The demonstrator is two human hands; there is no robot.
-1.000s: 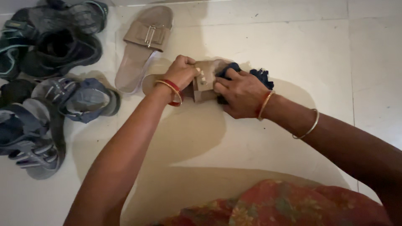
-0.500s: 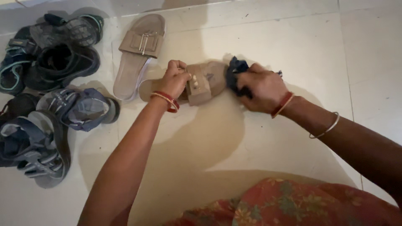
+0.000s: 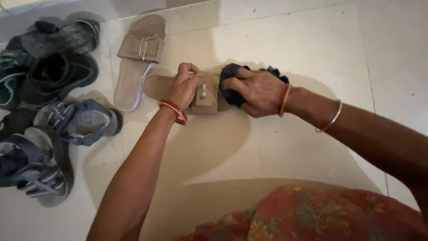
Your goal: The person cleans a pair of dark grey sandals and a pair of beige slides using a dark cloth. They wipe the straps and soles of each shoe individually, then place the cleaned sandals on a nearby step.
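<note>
A tan slide sandal point(image 3: 204, 97) with a buckled strap lies on the pale tiled floor in front of me. My left hand point(image 3: 184, 87) grips it at the strap's near edge, over the footbed. My right hand point(image 3: 254, 91) is closed on a crumpled dark blue cloth point(image 3: 231, 85) and presses it onto the sandal's toe end. Bangles ring both wrists. The sandal's toe is hidden under the cloth.
The matching tan sandal point(image 3: 136, 56) lies to the upper left. Several dark and grey-blue strapped sandals point(image 3: 49, 102) are heaped along the left edge. My red patterned garment point(image 3: 307, 214) fills the bottom right. Pale floor tiles point(image 3: 312, 44) stretch to the right.
My right hand with the cloth has slid left, back onto the sandal's toe, after pulling off it half a second ago. The left hand keeps its hold.
</note>
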